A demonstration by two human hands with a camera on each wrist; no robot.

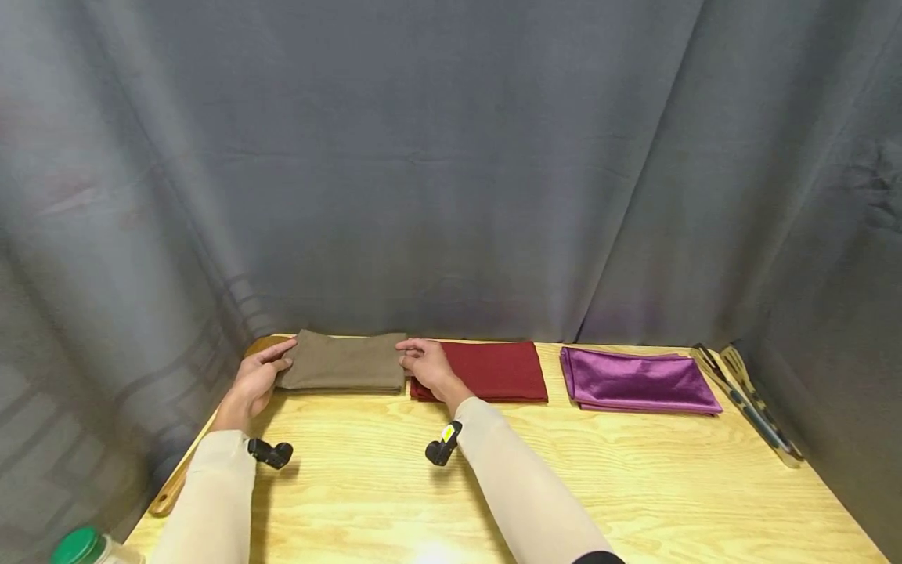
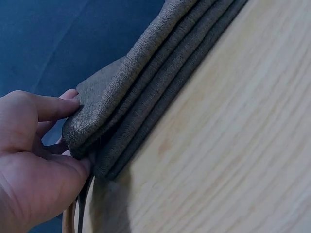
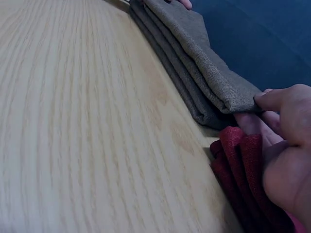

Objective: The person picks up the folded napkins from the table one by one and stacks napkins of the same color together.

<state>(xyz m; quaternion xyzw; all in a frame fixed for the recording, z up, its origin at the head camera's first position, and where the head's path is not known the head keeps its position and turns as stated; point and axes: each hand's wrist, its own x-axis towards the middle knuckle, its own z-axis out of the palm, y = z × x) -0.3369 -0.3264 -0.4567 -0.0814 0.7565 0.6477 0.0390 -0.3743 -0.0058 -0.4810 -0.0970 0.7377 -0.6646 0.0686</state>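
Note:
A folded grey-brown cloth [image 1: 345,364] lies at the back left of the table, several layers thick. At its left end, my left hand [image 1: 257,379] pinches the upper layers between thumb and fingers, seen closely in the left wrist view. My right hand [image 1: 430,368] grips the opposite end; in the right wrist view its thumb is on top and fingers go under the upper fold [image 3: 228,99]. The upper layers stand slightly apart from those below. Beneath my right hand and wrist is a folded dark red cloth [image 1: 496,372], partly covered by them.
Farther right lies a folded purple shiny cloth [image 1: 637,381]. Metal-and-wood kitchen utensils [image 1: 750,411] line the right edge. A wooden handle [image 1: 167,495] shows at the left edge, near a green-lidded jar [image 1: 79,546]. Grey curtains [image 1: 451,172] surround the table's back and sides.

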